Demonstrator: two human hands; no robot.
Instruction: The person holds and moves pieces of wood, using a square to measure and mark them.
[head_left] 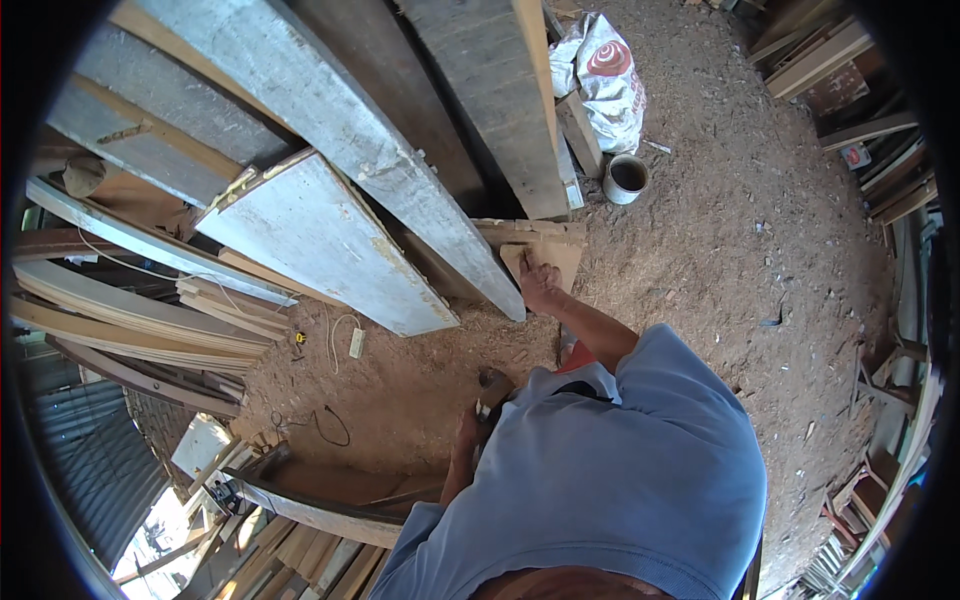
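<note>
My right hand (pixel 541 287) reaches forward, its fingers bent and closed on a small tan flat piece (pixel 513 254). Under and beside that piece lies a brown board (pixel 562 258), at the foot of the leaning planks. Close to my body, my left hand (pixel 467 432) is partly covered by my shirt. It appears closed around a brownish rounded object (pixel 493 382) with a pale band; its kind is not clear. A grey-white plank (pixel 400 170) slants down to end just left of my right hand.
A white painted panel (pixel 330 240) leans at the left. Beyond my right hand stand a metal can (pixel 626 180) and a white sack (pixel 610 95). A power socket strip (pixel 357 343) with its cord lies on the dirt floor (pixel 700 270). Stacked timber (pixel 150 320) lines the left side.
</note>
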